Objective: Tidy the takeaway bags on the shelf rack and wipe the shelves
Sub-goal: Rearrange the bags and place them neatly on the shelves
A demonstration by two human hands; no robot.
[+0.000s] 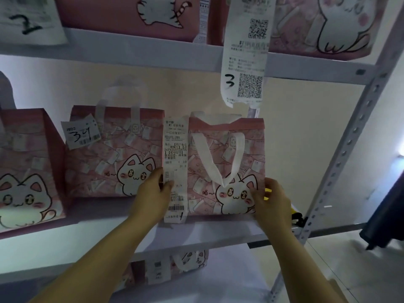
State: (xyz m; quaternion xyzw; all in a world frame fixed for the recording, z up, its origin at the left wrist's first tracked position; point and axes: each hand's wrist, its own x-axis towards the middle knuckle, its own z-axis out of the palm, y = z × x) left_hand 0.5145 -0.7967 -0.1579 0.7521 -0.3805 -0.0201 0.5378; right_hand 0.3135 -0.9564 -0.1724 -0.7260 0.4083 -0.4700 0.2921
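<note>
My left hand (153,193) and right hand (271,202) grip the two side edges of the pink cat-print fabric takeaway bag (227,162), standing upright on the white metal shelf (196,235). I'd slide it level, both sides together, keeping its long white paper receipt (175,154) flat.

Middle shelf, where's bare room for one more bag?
Only a narrow gap between the right bag and the post, partly taken by a yellow thing. A bare strip runs along the shelf front. Leftward, the middle bag and left bag crowd close. The left hand and right hand hold the right bag's sides.
</note>
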